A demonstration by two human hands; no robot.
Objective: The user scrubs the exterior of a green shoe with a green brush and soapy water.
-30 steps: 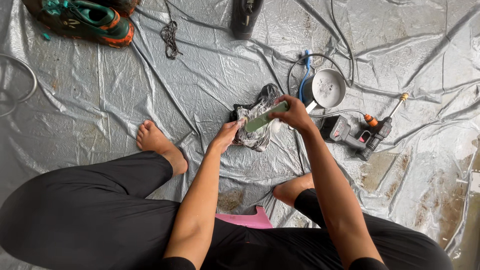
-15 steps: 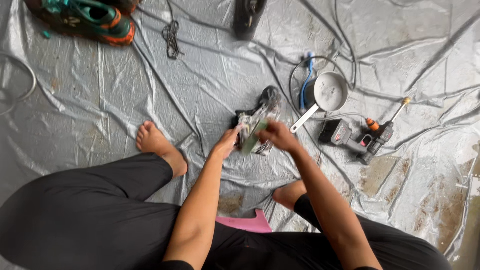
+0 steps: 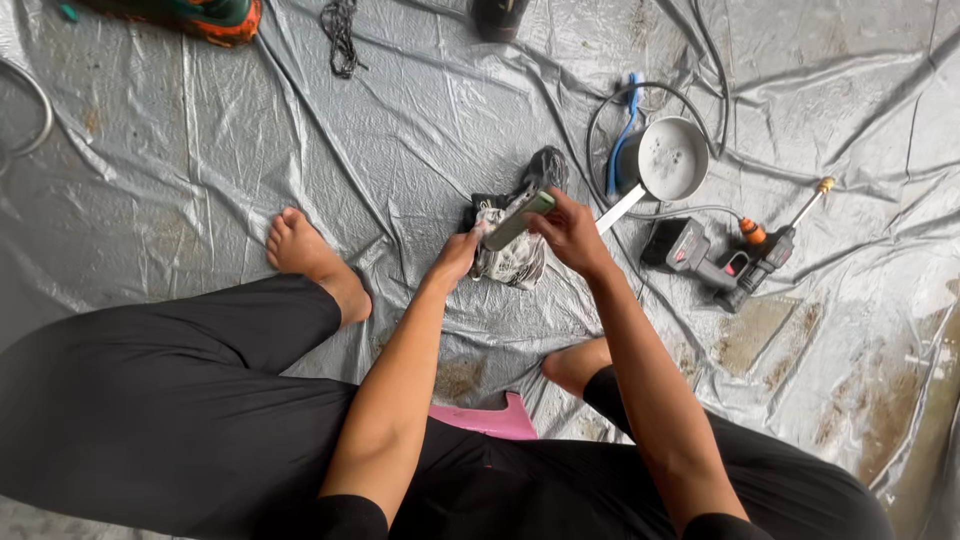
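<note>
I sit on a grey tarp with my legs apart. My left hand holds a dark, foam-covered shoe-like item against the tarp. My right hand is shut on a brush with a green handle, laid across the top of the soapy item. The item's far end sticks out dark beyond the brush.
A small metal pan lies right of the hands, with a blue brush and a black hose beside it. A spray gun lies further right. An orange-green shoe and black laces lie at top left. A pink seat shows beneath me.
The right hand has moved the brush down over the soapy item and back up. The left hand has kept its hold on the item.
</note>
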